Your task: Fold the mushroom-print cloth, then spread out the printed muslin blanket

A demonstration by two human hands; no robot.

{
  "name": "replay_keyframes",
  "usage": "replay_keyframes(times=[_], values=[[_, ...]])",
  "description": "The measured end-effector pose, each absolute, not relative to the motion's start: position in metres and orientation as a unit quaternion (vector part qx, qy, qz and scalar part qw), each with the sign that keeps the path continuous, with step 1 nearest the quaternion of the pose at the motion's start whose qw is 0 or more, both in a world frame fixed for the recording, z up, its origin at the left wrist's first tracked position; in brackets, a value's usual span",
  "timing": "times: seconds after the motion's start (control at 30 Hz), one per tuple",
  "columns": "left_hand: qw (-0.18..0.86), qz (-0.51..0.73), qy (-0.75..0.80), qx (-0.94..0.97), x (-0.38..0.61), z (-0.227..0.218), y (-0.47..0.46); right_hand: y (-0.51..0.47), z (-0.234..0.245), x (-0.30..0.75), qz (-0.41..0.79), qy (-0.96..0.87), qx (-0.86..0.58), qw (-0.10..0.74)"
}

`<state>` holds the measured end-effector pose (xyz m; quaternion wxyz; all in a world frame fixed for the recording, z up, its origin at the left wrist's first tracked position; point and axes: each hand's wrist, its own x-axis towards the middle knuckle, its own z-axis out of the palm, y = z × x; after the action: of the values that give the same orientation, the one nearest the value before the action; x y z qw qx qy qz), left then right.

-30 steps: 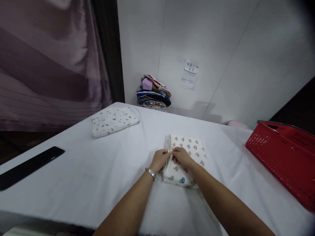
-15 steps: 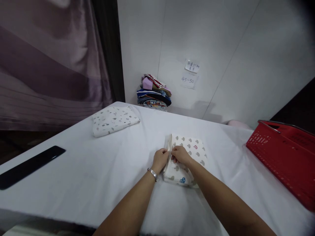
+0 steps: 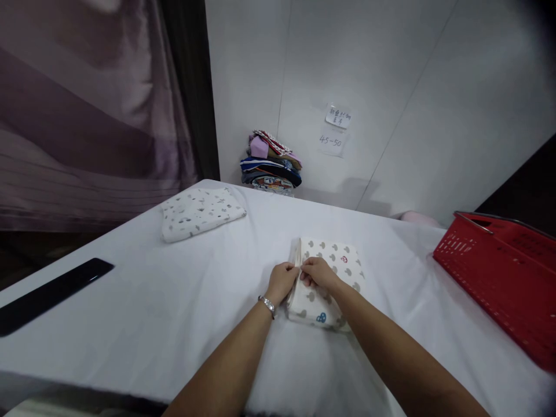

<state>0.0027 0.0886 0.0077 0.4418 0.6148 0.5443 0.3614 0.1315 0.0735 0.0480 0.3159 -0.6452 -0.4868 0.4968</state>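
Observation:
A folded white cloth with grey mushroom-like prints (image 3: 336, 266) lies on the white table (image 3: 174, 301) in front of me. My left hand (image 3: 281, 282), a bracelet on its wrist, pinches the cloth's layered left edge from the left side. My right hand (image 3: 318, 273) rests on top of the cloth and pinches the same edge from the right. The two hands touch at that edge.
A second folded white printed cloth (image 3: 200, 211) lies at the far left of the table. A stack of coloured folded clothes (image 3: 271, 165) sits against the wall, below paper notes (image 3: 337, 117). A red plastic basket (image 3: 504, 278) stands at right. A black flat bar (image 3: 52, 294) lies at left.
Both hands stay pinched on the cloth's left edge; only tiny finger shifts. The view has barely moved.

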Motion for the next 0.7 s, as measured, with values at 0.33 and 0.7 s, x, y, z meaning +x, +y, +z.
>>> replay_keyframes(times=[0.33,0.7], values=[[0.47,0.369,0.53,0.602,0.001,0.009,0.09,0.072,0.043,0.126,0.487,-0.491,-0.624,0.365],[0.429,0.351,0.55,0.624,0.003,0.011,0.086,0.075,0.029,0.143,0.361,-0.564,-0.63,0.393]])
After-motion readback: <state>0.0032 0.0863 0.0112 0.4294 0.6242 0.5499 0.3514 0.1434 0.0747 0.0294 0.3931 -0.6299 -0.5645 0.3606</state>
